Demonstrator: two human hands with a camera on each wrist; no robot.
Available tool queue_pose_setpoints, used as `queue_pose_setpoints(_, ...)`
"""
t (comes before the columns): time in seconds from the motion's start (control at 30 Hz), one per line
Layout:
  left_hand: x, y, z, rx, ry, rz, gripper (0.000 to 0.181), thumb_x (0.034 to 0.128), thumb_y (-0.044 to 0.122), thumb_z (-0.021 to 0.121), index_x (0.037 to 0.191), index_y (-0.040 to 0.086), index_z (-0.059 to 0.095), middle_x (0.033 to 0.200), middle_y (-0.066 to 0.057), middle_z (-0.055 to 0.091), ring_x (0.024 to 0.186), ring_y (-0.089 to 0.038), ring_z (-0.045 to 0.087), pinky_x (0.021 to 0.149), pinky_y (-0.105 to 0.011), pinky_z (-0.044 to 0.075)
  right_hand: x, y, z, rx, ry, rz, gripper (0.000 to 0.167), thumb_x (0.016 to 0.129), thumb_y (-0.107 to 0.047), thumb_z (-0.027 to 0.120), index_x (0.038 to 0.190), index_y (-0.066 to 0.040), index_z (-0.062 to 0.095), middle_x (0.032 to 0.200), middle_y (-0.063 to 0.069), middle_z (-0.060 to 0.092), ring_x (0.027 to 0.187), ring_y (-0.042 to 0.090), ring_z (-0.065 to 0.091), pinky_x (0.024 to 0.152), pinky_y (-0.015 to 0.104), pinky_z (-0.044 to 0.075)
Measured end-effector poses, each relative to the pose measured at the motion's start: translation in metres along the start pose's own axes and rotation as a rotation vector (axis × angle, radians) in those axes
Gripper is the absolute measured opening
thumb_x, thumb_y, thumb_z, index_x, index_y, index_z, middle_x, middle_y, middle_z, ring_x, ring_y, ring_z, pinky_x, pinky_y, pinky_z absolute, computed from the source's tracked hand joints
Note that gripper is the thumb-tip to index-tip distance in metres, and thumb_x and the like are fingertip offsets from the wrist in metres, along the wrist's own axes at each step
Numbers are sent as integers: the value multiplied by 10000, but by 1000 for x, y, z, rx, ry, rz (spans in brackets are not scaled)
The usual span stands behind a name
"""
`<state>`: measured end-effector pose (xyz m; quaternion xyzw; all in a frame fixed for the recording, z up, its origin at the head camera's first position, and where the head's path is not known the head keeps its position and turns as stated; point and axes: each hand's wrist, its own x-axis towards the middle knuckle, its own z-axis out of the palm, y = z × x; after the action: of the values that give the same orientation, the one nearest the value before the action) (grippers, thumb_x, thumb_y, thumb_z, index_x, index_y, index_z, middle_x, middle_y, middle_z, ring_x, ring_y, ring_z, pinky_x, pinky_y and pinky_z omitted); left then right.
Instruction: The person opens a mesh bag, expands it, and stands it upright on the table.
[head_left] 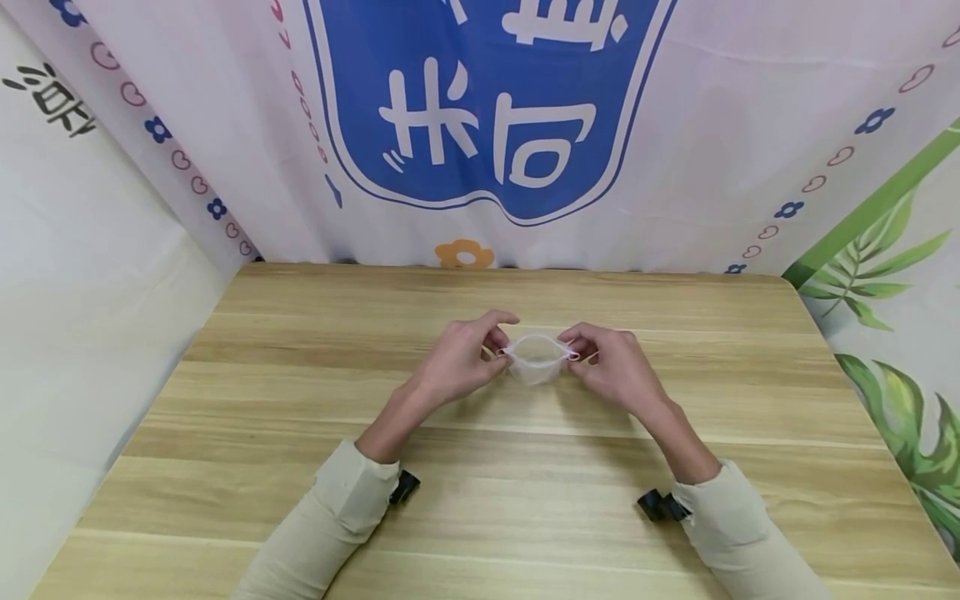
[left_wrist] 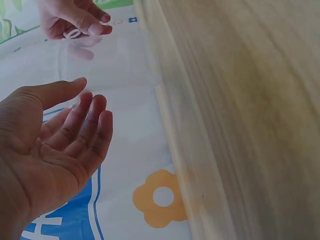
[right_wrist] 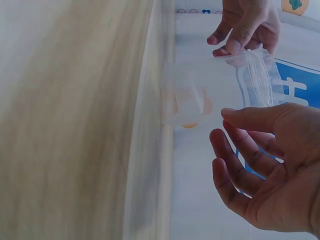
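A small see-through drawstring bag (head_left: 534,375) with a white cord at its rim is held up above the table, its mouth spread into an eye shape. At the rim's left end, my left hand (head_left: 461,354) pinches the bag between thumb and fingers. Opposite it, my right hand (head_left: 615,367) pinches the other end, where a small white loop pokes out. In the right wrist view the clear body of the bag (right_wrist: 192,95) hangs flat below gathered white cords. Nothing can be seen inside it.
Beneath both arms lies a wood-grain table (head_left: 525,500). A printed cloth (head_left: 720,167) with a blue sign hangs along its far edge. Black devices (head_left: 405,487) are strapped at both cuffs. A leaf-patterned cloth (head_left: 892,333) hangs on the right.
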<state>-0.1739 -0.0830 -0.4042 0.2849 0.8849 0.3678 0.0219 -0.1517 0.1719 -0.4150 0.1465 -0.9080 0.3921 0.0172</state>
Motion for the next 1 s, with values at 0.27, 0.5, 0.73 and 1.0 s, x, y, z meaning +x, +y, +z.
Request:
queue_pose_setpoints(0.27, 1, 2, 5, 6, 14, 12, 488, 929, -15, 793, 1392, 0, 639, 1007, -104, 803, 894, -199, 777, 796, -322, 676, 2, -3, 6, -10, 18, -12, 271, 903, 21, 805, 1171, 4, 763, 976, 130, 814, 912, 280, 787, 832, 427, 682)
queue_pose_setpoints(0.5, 2, 3, 9, 13, 27, 0, 466, 928, -22, 781, 1376, 4, 655, 995, -95, 810, 880, -186, 779, 776, -267, 661, 4, -4, 12, 13, 19, -10, 264, 902, 31, 810, 1161, 17, 758, 973, 141, 812, 903, 280, 787, 819, 410, 682)
queue_pose_setpoints(0.73, 2, 1, 6, -20, 21, -47, 469, 940, 10, 789, 1386, -11, 644, 1014, -116, 799, 907, -210, 781, 784, -246, 657, 0, -3, 8, 1, -3, 24, 308, 915, -16, 823, 1212, 3, 743, 1022, 138, 807, 930, 275, 782, 842, 428, 676)
queue_pose_setpoints(1.0, -4, 1, -3, -18, 14, -60, 506, 950, 81, 814, 1415, -6, 632, 1059, -105, 773, 985, -234, 774, 818, -287, 668, -7, -3, -4, 7, -20, 35, 382, 917, -59, 842, 1273, 2, 715, 1156, 184, 786, 1034, 335, 783, 881, 465, 676)
